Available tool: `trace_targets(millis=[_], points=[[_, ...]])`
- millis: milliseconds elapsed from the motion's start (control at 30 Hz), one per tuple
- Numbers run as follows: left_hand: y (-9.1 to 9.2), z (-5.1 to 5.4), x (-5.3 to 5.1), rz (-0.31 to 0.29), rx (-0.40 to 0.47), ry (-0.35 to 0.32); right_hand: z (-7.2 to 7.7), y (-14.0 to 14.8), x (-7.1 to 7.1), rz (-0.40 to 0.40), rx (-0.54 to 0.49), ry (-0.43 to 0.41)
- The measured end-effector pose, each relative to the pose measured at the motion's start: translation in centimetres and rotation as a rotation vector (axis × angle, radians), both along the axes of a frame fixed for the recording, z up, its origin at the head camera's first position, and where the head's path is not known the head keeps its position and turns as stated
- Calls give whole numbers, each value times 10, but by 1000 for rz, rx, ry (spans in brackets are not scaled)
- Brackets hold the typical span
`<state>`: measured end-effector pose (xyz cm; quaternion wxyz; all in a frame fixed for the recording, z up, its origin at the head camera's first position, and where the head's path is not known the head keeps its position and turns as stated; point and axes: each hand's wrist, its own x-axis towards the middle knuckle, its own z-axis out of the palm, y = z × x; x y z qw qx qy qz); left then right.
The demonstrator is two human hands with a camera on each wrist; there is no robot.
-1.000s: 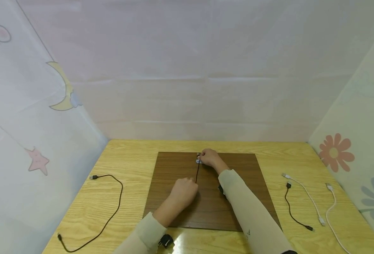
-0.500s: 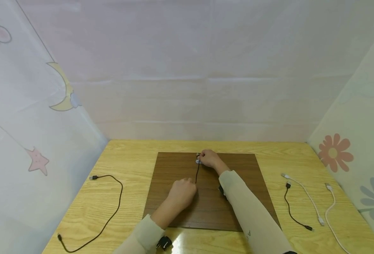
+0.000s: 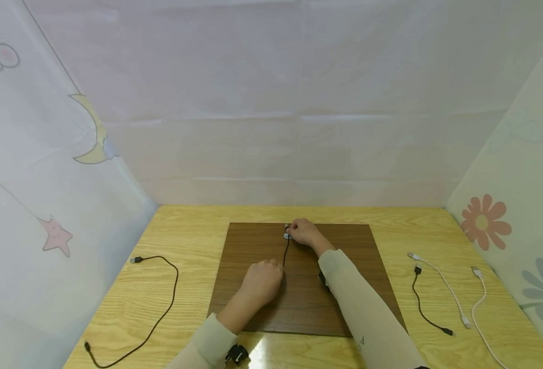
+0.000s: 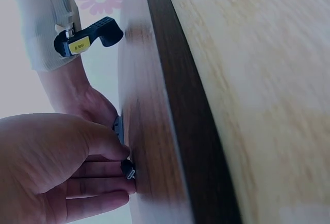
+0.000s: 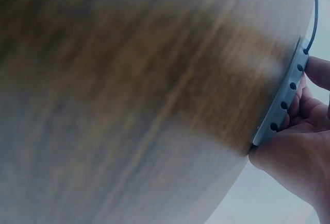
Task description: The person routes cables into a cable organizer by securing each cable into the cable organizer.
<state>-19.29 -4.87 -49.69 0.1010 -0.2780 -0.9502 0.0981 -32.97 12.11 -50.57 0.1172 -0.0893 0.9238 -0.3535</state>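
black cable [image 3: 286, 251] is pinched near its plug by left hand [image 3: 262, 281], thumb closed; slotted strip [image 5: 281, 98] is gripped by right hand [image 3: 302, 231] near brown board's [image 3: 241, 251] far edge. cable meets end slot; strip should be braced flat, cable tensioned gently.

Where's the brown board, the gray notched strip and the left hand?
Brown board [image 3: 305, 310], head view: bare surface toward its front.
Gray notched strip [image 5: 283, 95], right wrist view: side, between notches.
Left hand [image 3: 261, 282], head view: back of hand.
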Motion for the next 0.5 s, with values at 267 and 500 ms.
trace_targets(millis=[267, 500], points=[[-8, 2, 1, 3, 91, -89, -3, 0, -1, 9, 5, 5], [-14, 6, 4, 1, 145, -185, -4, 0, -2, 3, 16, 1]])
